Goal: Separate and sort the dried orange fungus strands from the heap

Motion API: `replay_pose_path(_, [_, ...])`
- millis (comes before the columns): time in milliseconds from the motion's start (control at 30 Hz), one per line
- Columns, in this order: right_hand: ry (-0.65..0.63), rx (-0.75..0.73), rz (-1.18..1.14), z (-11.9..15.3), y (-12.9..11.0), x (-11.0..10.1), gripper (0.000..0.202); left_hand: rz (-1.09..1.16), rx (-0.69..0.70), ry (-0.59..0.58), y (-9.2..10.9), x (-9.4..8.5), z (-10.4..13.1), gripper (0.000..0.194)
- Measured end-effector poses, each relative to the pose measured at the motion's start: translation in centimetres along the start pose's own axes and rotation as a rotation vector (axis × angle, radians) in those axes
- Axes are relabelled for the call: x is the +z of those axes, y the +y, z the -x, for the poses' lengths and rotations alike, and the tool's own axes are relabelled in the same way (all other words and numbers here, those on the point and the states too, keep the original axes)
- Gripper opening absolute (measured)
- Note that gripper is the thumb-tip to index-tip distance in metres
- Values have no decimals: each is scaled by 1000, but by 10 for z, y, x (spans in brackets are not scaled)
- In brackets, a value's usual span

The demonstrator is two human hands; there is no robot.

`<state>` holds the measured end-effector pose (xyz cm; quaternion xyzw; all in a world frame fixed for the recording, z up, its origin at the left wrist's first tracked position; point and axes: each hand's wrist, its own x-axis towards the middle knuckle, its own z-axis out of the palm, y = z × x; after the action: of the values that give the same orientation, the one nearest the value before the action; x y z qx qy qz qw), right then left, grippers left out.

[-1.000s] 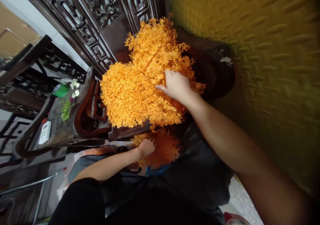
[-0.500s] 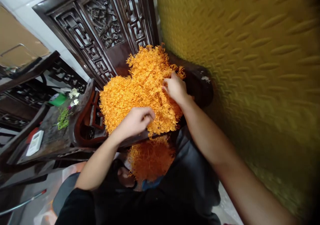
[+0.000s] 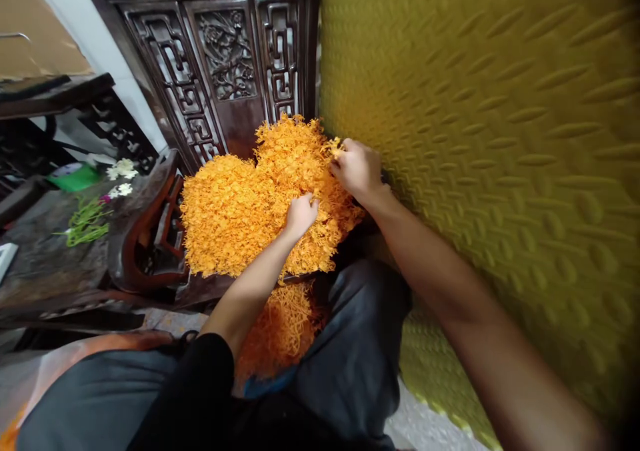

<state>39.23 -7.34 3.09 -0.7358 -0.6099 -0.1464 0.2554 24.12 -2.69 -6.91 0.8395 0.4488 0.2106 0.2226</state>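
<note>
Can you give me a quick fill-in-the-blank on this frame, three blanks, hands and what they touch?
1. Both hands rest in a heap of ____-coloured shredded sprigs piled on the carved wooden chair.
2. The right hand sits at the heap's edge nearest the ____ padded wall.
3. The left hand lies ____ the camera than the right hand.

Missing words: orange; yellow; nearer
</note>
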Motion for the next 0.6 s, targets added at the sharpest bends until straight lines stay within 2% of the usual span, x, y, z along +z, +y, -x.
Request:
replay_pose_path(133, [26, 79, 56, -5, 4, 7, 20, 35, -24, 4, -11, 11, 4, 33])
replay_pose_path(333, [101, 278, -40, -22, -2, 9, 21, 67, -75, -10, -17, 24, 3, 35])
replay_pose_path(500, [196, 294, -79, -51, -8, -1, 21, 105, -104, -15, -21, 24, -7, 36])
replay_pose_path(600, [274, 271, -169, -69, -15, -14, 22, 125, -136, -47, -26, 26, -10, 37])
